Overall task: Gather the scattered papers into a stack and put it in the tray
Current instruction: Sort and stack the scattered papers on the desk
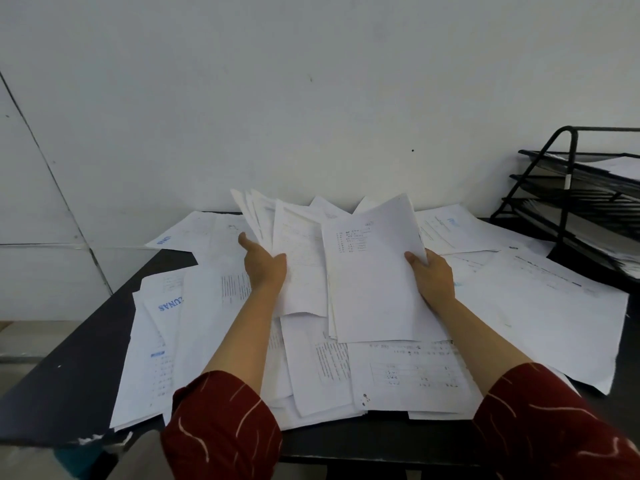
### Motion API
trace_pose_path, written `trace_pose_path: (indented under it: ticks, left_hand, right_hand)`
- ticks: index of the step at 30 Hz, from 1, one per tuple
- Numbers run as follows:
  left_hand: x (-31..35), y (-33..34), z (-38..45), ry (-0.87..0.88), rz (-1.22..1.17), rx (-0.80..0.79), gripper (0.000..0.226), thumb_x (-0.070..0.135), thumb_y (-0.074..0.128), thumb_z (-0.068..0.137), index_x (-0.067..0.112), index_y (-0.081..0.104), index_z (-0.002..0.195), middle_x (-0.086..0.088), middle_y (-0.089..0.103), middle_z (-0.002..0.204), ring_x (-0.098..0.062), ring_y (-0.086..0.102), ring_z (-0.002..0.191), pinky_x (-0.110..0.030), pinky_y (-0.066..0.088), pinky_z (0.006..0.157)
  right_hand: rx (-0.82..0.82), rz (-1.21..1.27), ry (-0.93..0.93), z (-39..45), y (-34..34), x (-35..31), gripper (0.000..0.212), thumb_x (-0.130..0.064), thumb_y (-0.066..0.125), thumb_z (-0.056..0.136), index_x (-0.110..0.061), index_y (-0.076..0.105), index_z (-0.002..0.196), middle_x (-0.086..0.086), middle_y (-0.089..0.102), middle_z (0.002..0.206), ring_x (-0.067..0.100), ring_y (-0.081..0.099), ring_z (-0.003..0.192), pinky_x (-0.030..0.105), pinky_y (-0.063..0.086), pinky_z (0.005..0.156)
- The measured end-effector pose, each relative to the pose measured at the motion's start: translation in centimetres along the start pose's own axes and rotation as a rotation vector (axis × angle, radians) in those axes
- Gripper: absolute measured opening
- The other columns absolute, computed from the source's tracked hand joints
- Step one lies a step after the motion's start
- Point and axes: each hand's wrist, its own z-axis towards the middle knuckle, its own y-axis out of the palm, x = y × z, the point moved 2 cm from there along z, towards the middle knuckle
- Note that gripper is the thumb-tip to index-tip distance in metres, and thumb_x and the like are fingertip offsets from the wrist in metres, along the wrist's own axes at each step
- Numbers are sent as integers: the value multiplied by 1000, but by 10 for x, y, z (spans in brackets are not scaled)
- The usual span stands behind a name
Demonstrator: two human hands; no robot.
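Many white printed papers (398, 375) lie scattered and overlapping across a black table (69, 382). My left hand (264, 268) grips the left side of a loose, fanned bundle of sheets (367, 271) raised above the pile. My right hand (433, 277) holds the same bundle at its right edge, thumb on the top sheet. A black tiered wire tray (581, 206) stands at the table's far right, with some paper on its shelves.
A white wall rises directly behind the table. Loose sheets reach to the foot of the tray and over the table's left and right parts. The table's front edge runs just under my red sleeves.
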Motion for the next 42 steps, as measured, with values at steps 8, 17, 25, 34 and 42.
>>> trace_pose_path:
  ticks: [8,17,25,34,42]
  left_hand:
    - [14,-48,22,122,-132,238,36,5,51,94,6,44,129,-12,57,128,-28,55,117,-24,40,88]
    - [61,-66,33,211,-315,315,40,13,56,94,6,43,131,-6,56,128,-18,55,112,-19,42,92]
    - [24,20,-7,67,-152,-148,32,22,57,93,8,55,122,-9,62,117,-22,58,101,-26,42,80]
    - [-8,60,-31,123,214,-380,32,30,51,96,5,58,115,-9,62,115,-24,60,102,-34,51,85]
    - [31,46,-21,-64,-120,-485,78,39,76,77,6,34,134,-1,51,125,-20,54,113,-29,46,92]
  right_hand:
    - [8,-57,17,0,-1,-3,37,-39,50,96,-12,60,119,4,63,106,21,54,93,31,40,80]
    - [-25,-190,59,4,-1,-4,38,-39,48,97,-9,59,116,10,64,108,30,58,100,35,43,80]
    - [-266,332,385,12,-20,-12,98,-81,8,80,-14,40,145,9,43,146,32,44,131,44,28,115]
    - [-381,251,272,6,-22,-22,66,-46,66,84,-10,47,136,9,54,136,27,57,113,39,43,100]
    - [-250,321,105,0,-35,-56,45,-34,70,84,-18,53,123,3,64,117,17,62,93,27,52,75]
